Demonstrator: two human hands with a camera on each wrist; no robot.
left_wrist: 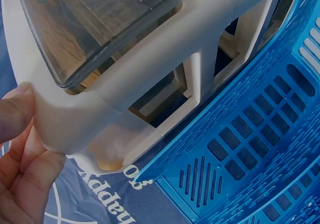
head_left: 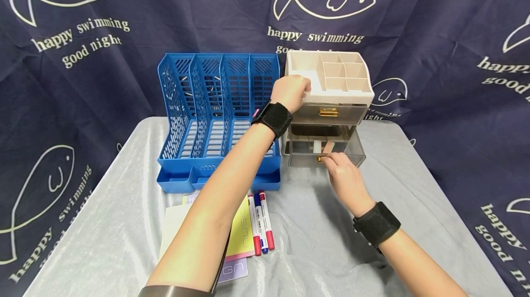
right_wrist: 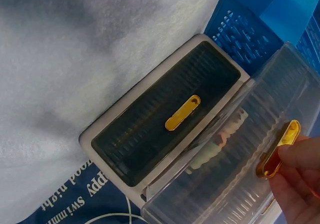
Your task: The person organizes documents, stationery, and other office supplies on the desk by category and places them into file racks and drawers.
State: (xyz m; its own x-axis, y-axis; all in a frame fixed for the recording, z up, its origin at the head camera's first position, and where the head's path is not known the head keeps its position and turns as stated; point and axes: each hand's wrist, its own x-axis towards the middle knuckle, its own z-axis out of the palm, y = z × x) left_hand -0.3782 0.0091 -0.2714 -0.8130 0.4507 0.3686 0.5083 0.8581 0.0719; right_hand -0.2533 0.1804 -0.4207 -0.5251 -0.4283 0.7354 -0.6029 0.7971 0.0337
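Grey cloth covers the table point(head_left: 124, 223), a navy fish-print curtain hanging behind. Nearest lie three markers point(head_left: 261, 221) on coloured papers. Beyond, the right hand point(head_left: 345, 179) pinches the gold handle point(right_wrist: 277, 149) of the lower drawer point(head_left: 327, 152), pulled partway out (light, stiff, smooth plastic, best held by that handle). Farther back, the left hand point(head_left: 291, 92) grips the beige organizer point(head_left: 331, 78) by its top corner, beside the blue file rack point(head_left: 219, 103).

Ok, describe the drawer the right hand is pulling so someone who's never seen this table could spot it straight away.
On the grey-covered table, right of the blue file rack, stands a beige organizer with two smoky clear drawers. The lower drawer is the one: it sticks out toward the person, the right hand pinches its gold handle, and small items show inside, while the upper drawer sits pushed in.
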